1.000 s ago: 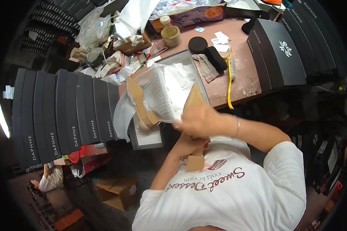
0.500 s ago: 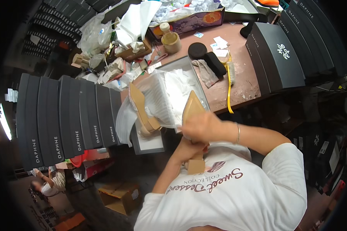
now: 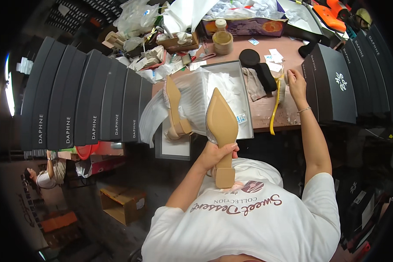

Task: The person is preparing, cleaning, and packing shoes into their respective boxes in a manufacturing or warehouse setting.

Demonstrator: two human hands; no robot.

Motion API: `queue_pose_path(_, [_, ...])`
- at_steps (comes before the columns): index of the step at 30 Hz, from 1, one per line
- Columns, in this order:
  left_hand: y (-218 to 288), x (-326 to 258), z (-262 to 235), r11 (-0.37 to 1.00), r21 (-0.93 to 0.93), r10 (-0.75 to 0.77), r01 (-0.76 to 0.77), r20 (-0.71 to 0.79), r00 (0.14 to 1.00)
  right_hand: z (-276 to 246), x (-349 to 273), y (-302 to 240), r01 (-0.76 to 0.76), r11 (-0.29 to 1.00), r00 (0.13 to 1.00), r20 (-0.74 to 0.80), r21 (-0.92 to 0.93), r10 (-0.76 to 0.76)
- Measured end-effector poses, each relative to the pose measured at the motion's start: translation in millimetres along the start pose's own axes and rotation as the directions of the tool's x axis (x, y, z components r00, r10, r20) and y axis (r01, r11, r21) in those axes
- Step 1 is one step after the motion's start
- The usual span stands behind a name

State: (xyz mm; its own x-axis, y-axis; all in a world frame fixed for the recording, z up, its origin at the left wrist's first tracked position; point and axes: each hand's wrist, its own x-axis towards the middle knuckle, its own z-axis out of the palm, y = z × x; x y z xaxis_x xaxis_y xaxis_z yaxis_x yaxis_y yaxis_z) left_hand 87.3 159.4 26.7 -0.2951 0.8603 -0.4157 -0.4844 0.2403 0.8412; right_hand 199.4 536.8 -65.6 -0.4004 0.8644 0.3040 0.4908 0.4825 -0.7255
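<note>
My left hand grips a pointed-toe heeled shoe near its heel. Its tan sole faces up, with the toe pointing away from me. My right hand is over the table's right side with its fingers curled, beside a brush with pale bristles. What its fingertips hold, if anything, I cannot make out. The matching shoe rests on its side on translucent wrapping sheet, left of the held one. Behind the held shoe stands an open grey shoebox with white tissue paper inside.
Dark shoeboxes stand in rows at left and right. A yellow strap, a cloth and a black round lid-like thing lie by the brush. Clutter and a tape roll fill the back. Another person works far left.
My right hand has left the held shoe and moved right, to beside the brush. The left hand keeps the shoe, whose sole now shows fully. The whole view has shifted.
</note>
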Motion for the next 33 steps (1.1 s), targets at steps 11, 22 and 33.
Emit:
queue_pose_path(11, [31, 25, -14, 0.979, -0.178, 0.062, -0.094, -0.178, 0.982, -10, -24, -36, 0.106, 0.970, 0.979, 0.145, 0.219, -0.140])
queue_pose_path(22, [52, 29, -13, 0.964, -0.091, 0.224, -0.248, -0.214, 0.951, -27, -193, -159, -0.545, 0.610, 0.569, 0.788, 0.574, -0.234])
queue_pose_path(33, [53, 18, -18, 0.906, -0.203, 0.315, -0.372, -0.266, 0.911, -22, -199, -165, -0.491, 0.740, 0.478, 0.853, 0.459, -0.212])
